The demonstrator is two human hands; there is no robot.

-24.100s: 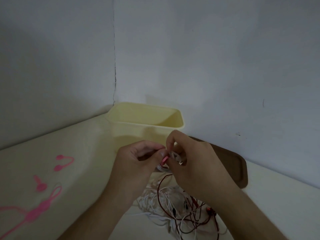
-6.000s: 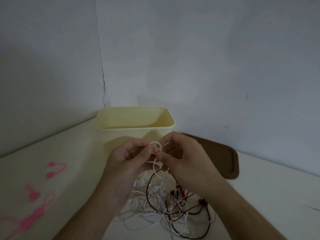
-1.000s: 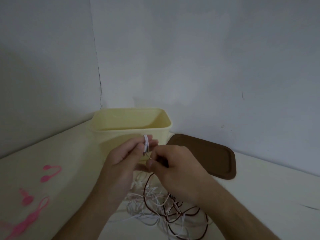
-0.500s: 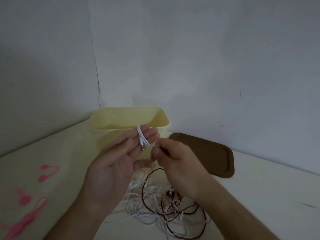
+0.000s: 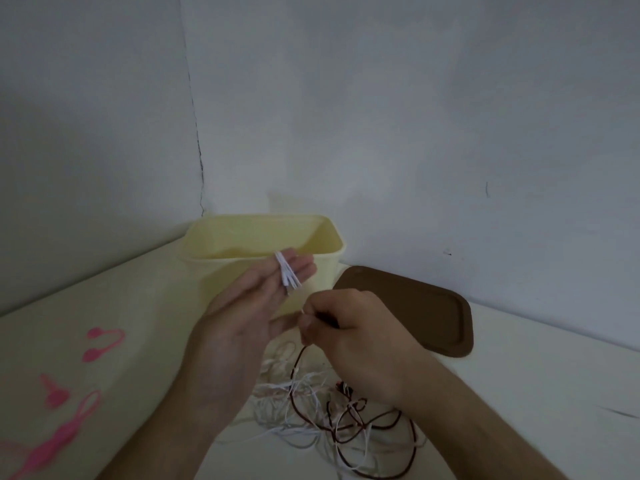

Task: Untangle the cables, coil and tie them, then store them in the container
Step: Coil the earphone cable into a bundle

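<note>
Left hand [image 5: 242, 317] flat, fingers straight, white cable [image 5: 286, 271] wound round them; right hand [image 5: 349, 337] pinching that cable above tangled cables [image 5: 329, 410], before yellow container [image 5: 221, 251].

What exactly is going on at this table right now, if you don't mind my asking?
A person is sorting a tangle of white and dark red cables. The left hand has white cable loops wound over its straight fingers; the right hand pinches a strand. The yellow container stands open, its brown lid beside it.
</note>
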